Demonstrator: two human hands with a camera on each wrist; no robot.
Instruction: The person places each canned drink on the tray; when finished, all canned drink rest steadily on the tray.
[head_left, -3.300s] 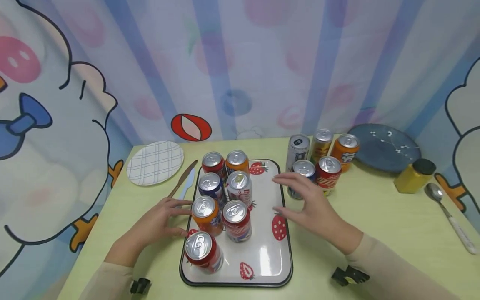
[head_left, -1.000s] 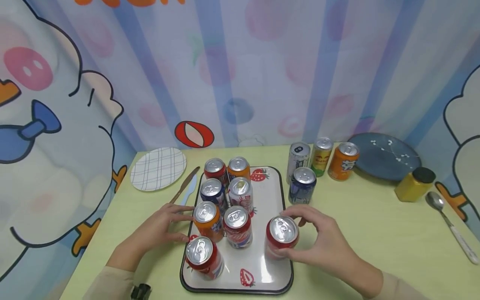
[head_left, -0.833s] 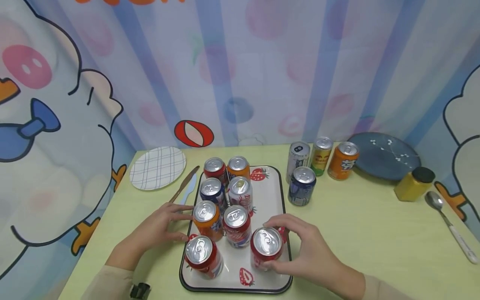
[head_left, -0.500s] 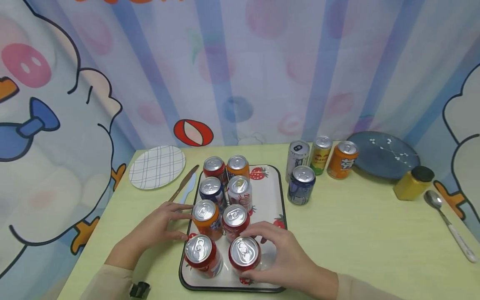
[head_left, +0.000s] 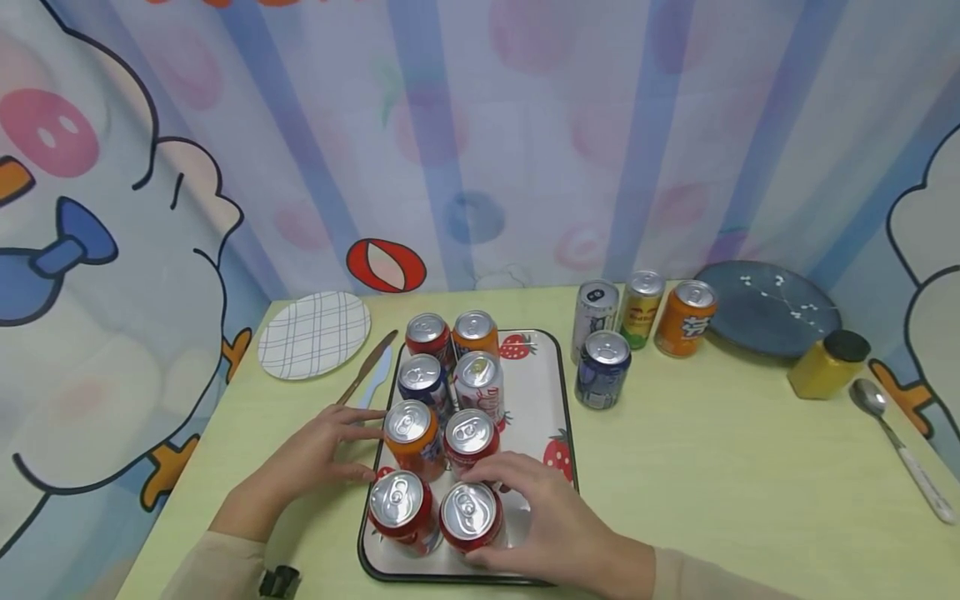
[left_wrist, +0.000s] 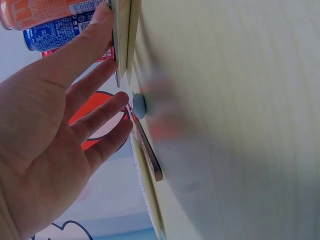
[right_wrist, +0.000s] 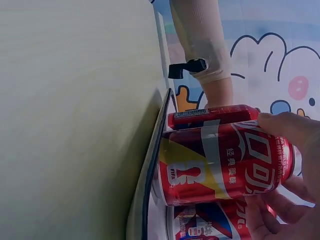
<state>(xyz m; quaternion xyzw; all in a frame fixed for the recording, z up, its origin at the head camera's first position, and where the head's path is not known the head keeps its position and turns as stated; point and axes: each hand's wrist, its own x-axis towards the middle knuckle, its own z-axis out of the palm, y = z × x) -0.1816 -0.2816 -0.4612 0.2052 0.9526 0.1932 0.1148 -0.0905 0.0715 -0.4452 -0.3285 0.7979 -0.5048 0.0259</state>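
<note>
Red can stands upright on the tray, at the tray's near edge. The right hand has its fingers curled round this can and holds it. In the right wrist view the can shows white letters on red, and the fingers wrap its side. Another red can stands just beside it, at the near left corner of the tray. The two look like they touch.

Behind them stand an orange can and a red and white can. Further back are a blue can, a white can, and two more cans at the far edge of the tray.

The left hand lies on the table at the tray's left edge. Its fingers are straight and spread, and the fingertips touch the tray's rim by the orange can. It holds nothing.

Four more cans stand on the table past the tray's far right corner. A checked plate and a knife lie near the table's far left corner. A blue plate, a yellow jar and a spoon are along the table's right edge.
</note>
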